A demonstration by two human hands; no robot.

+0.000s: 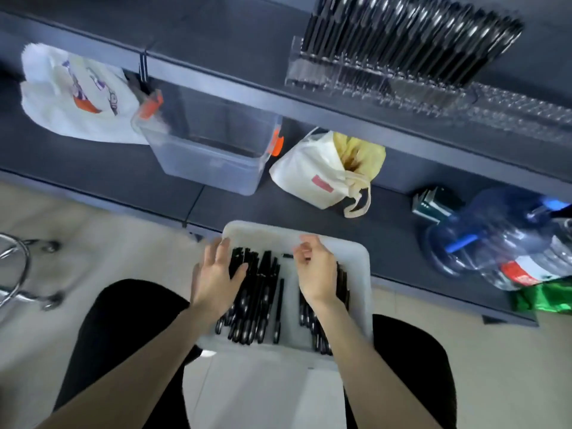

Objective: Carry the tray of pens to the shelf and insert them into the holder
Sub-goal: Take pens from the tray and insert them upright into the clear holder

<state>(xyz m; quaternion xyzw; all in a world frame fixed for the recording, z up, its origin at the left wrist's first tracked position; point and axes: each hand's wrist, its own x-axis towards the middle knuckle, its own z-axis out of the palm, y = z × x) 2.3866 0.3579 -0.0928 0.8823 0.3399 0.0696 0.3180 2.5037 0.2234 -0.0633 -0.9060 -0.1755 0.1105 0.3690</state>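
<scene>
A white tray (356, 305) lies across my lap, low in the view, with several black pens (260, 292) loose inside it. My left hand (216, 280) rests on the left pile of pens with its fingers spread and relaxed. My right hand (315, 274) lies over the right pile, fingers curled toward the palm. Whether they pinch a pen is hidden. A small black piece (288, 255) lies between the hands. On the upper shelf at the top right stands a clear holder (312, 72), filled with several upright black pens (402, 38).
On the lower dark shelf (93, 162) stand a clear bin with orange clips (210, 150), a white bag (77, 94), a cream tote bag (318, 171) and a large blue water bottle (495, 236). A chrome stool base (18, 274) is on the floor at left.
</scene>
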